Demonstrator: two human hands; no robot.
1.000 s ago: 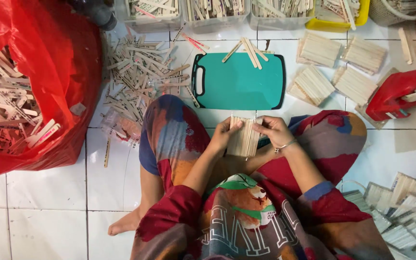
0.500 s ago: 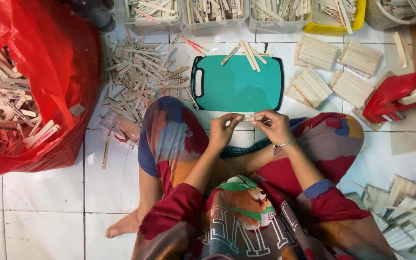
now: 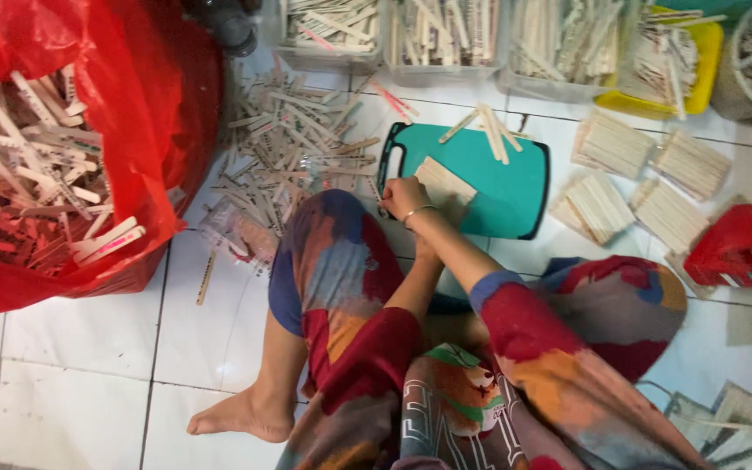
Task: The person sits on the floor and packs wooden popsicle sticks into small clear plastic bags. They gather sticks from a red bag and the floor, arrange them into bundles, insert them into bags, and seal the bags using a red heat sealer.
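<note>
The right hand (image 3: 406, 197) reaches across the body and grips a flat bundle of wooden sticks (image 3: 446, 181), holding it at the left end of the teal cutting board (image 3: 506, 187) that lies on the white tiled floor (image 3: 71, 374). The left hand is hidden beneath the right forearm, so I cannot tell whether it is open or closed. A few loose sticks (image 3: 489, 130) lie across the board's far edge. A scattered heap of sticks (image 3: 293, 144) lies just left of the board, beside the red bag (image 3: 132, 113) full of sticks, and tidy stacks (image 3: 611, 144) lie to the right.
</note>
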